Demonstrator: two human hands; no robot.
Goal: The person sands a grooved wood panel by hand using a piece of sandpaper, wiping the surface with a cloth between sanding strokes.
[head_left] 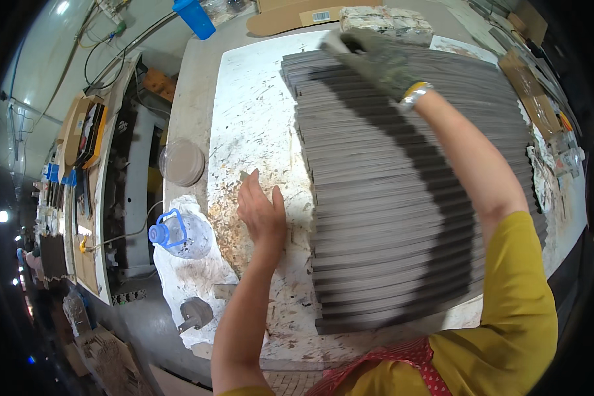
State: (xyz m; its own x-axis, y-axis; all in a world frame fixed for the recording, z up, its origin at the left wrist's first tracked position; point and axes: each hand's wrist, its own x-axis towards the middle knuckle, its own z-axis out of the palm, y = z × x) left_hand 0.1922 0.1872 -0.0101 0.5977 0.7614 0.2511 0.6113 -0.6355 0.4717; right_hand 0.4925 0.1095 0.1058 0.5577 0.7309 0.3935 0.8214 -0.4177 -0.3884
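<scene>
My right hand (pixel 383 63), in a grey-green work glove with a yellow and white band at the wrist, is over the far left part of a wide row of grey wood-grain strips (pixel 383 198). Motion smears its fingers, so I cannot tell whether it grips anything. The strips lie side by side, and my arm's shadow crosses them. My bare left hand (pixel 262 214) is above the stained white board (pixel 257 119), left of the strips. Its fingers are stretched out, with the thumb apart. A small greenish piece (pixel 244 175) shows at the fingertips; whether they touch it is unclear.
Left of the board stand a round clear tub (pixel 181 163) and a clear plastic jug (pixel 190 239) with a blue handle. Nearer me lies a dark round tool (pixel 197 313). A blue cup (pixel 194 18) and a paper-wrapped bundle (pixel 389 21) are at the far edge; cardboard (pixel 531 96) lies right.
</scene>
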